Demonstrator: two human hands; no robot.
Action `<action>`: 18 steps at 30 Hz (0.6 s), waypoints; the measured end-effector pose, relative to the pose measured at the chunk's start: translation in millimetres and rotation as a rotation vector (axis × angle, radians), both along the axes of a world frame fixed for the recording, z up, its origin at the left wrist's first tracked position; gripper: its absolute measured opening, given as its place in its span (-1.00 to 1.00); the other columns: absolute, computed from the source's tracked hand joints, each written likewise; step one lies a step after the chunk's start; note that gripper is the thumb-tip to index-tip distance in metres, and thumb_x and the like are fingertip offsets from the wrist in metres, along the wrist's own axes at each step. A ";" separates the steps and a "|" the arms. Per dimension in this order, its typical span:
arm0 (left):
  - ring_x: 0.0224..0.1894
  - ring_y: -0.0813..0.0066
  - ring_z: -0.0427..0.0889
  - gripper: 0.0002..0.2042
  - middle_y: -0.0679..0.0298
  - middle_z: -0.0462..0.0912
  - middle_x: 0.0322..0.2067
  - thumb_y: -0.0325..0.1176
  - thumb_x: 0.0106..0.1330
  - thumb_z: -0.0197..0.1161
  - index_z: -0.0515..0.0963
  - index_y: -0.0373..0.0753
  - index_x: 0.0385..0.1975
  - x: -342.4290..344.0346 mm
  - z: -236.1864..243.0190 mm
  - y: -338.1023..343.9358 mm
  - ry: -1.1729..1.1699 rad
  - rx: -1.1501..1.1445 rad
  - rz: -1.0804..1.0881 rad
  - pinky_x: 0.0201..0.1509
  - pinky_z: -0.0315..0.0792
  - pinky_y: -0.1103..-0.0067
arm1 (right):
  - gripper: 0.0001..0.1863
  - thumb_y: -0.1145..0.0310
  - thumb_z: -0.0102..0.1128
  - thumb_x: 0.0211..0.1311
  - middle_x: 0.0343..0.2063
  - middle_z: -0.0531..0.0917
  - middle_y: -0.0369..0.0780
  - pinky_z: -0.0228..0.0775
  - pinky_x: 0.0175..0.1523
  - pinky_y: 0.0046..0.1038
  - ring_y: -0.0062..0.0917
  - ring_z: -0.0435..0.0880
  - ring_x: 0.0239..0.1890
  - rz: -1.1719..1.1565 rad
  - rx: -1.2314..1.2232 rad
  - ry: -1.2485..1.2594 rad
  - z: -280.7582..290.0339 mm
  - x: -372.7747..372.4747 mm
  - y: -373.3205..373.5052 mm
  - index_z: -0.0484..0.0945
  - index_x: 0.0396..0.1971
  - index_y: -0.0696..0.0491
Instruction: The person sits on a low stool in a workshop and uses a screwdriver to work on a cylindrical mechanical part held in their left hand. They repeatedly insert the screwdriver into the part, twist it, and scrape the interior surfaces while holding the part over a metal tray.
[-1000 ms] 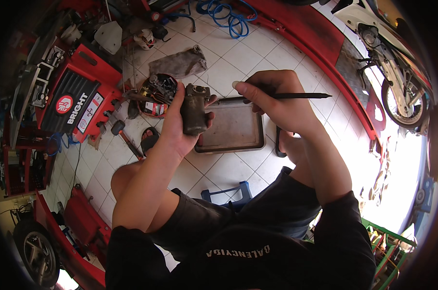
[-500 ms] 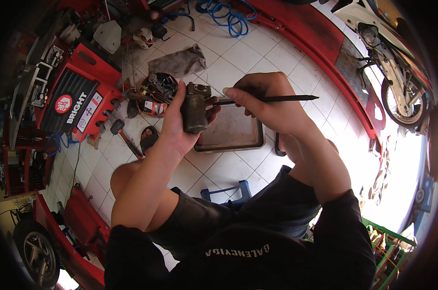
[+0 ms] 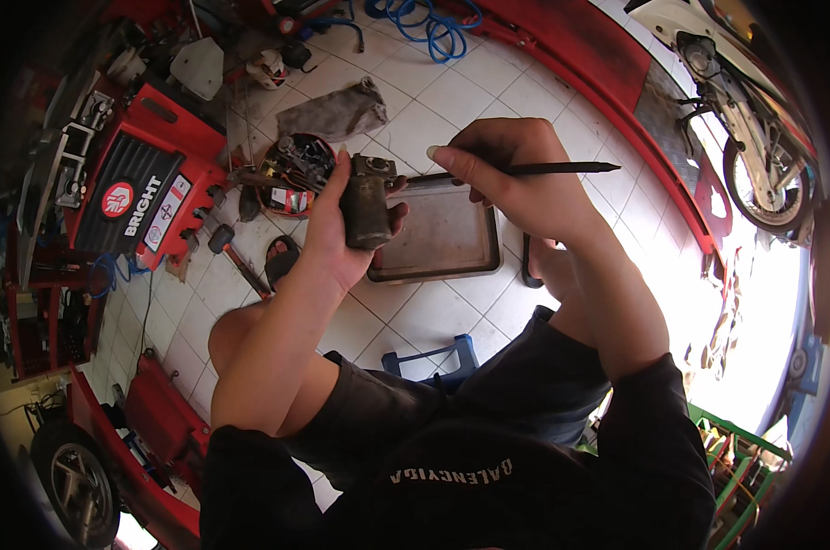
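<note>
A dark, grimy cylindrical metal part (image 3: 368, 213), which looks like a small starter motor, stands roughly upright in my left hand (image 3: 330, 240). The thumb lies along its left side and the fingertips show on its right. My right hand (image 3: 517, 174), to the right of it, is closed around a long thin black rod-like tool (image 3: 571, 169). One end of the tool reaches the upper right side of the cylinder, though the left fingers partly hide the contact. Its tapered other end sticks out past my right hand.
Below my hands, a dark-rimmed tray (image 3: 438, 276) lies on the tiled floor. A round container of tools and parts (image 3: 291, 163), a grey rag (image 3: 334, 110) and a hammer (image 3: 241, 261) are to the left. A blue stool (image 3: 461, 356) is between my legs. A motorcycle (image 3: 758, 147) stands right.
My right hand has moved slightly up and to the right, and the black tool has shifted right with it. My left hand with the cylinder has barely moved.
</note>
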State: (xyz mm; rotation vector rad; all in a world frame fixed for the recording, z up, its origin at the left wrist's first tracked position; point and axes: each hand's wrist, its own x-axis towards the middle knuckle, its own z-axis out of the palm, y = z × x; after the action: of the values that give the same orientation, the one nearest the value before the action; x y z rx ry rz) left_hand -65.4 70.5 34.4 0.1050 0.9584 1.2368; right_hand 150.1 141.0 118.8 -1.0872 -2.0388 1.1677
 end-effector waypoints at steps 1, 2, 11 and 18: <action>-0.25 0.12 0.67 -0.50 0.04 0.69 -0.15 0.20 0.46 0.09 0.53 -0.17 -0.03 -0.2 0.5 -0.1 0.001 0.007 -0.002 -0.29 0.56 0.41 | -0.63 0.17 0.36 0.28 -0.60 0.68 -0.09 0.44 -0.36 -0.38 -0.45 0.62 -0.55 -0.003 0.004 0.004 1.2 0.0 -0.1 0.71 -0.38 0.26; -0.27 0.13 0.66 -0.51 0.04 0.70 -0.16 0.19 0.46 0.09 0.53 -0.16 -0.05 -0.9 -0.5 -0.1 -0.006 0.016 -0.008 -0.30 0.56 0.41 | -0.63 0.16 0.36 0.29 -0.60 0.68 -0.10 0.44 -0.37 -0.39 -0.47 0.62 -0.55 -0.005 0.008 -0.001 2.1 0.3 -0.1 0.71 -0.37 0.25; -0.42 0.26 0.63 -0.56 0.06 0.70 -0.20 0.15 0.47 0.10 0.55 -0.14 -0.08 0.9 5.5 -1.8 -0.017 0.052 -0.036 -0.36 0.53 0.40 | -0.67 0.20 0.42 0.28 -0.55 0.68 -0.24 0.47 -0.34 -0.53 -0.61 0.64 -0.47 -0.030 -0.160 0.193 5.4 3.9 4.4 0.71 -0.34 0.23; -0.49 0.28 0.62 -0.57 0.08 0.70 -0.22 0.14 0.47 0.11 0.56 -0.15 -0.09 -0.1 8.7 -3.4 0.011 0.097 -0.071 -0.38 0.51 0.41 | -0.71 0.27 0.40 0.31 -0.48 0.69 -0.24 0.51 -0.30 -0.53 -0.61 0.66 -0.42 0.074 -0.266 0.446 4.8 4.7 -0.3 0.68 -0.25 0.24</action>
State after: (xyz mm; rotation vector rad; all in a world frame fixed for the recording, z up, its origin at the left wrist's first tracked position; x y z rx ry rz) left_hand -65.5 67.0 43.2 0.2205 0.8969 1.2176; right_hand 154.8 140.7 123.6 -0.7795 -1.6212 1.5915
